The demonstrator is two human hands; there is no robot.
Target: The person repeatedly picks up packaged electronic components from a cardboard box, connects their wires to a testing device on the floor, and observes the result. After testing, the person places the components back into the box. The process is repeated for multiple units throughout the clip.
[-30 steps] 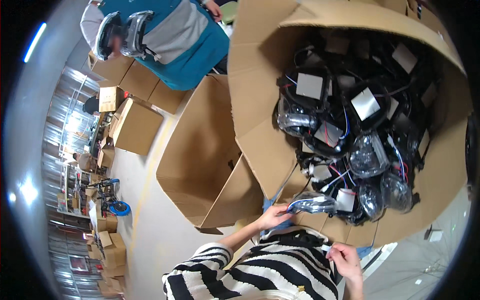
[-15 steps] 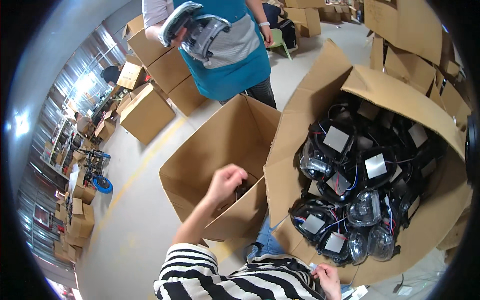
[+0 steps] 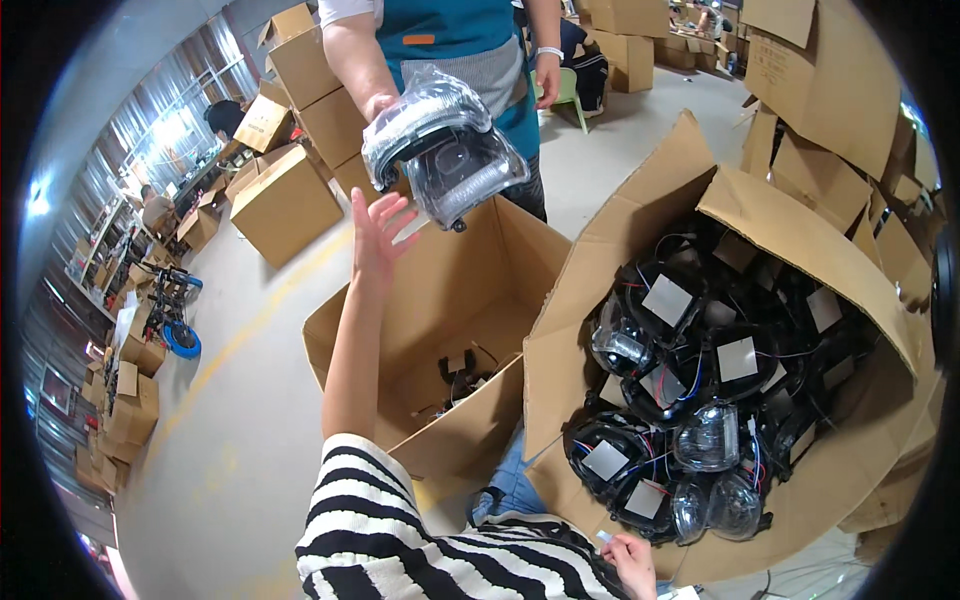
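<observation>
My left hand (image 3: pixel 378 228) is raised, palm up and fingers spread, with nothing in it. Just above it a co-worker's hand (image 3: pixel 378 108) holds out a clear plastic-wrapped headlight assembly (image 3: pixel 465 170). A small gap seems to lie between my fingers and the headlight. Low in the view, close to my body, my right hand (image 3: pixel 632 562) pinches a small white piece (image 3: pixel 604 537), too small to name. Beside it stands a large carton (image 3: pixel 565 345) filled with several black-backed headlights (image 3: pixel 705 435), which have clear lenses, silver squares and thin wires.
A second open carton (image 3: pixel 420 330) stands under my left forearm, with a few dark parts (image 3: pixel 465 380) at its bottom. The co-worker in a teal apron (image 3: pixel 425 35) stands beyond it. Stacked boxes (image 3: pixel 285 205) and a small blue-wheeled bike (image 3: pixel 178 335) are at the left.
My left hand has risen out of the second carton and opened toward the co-worker. The co-worker's headlight has come lower and nearer. My right hand stays low with the white piece.
</observation>
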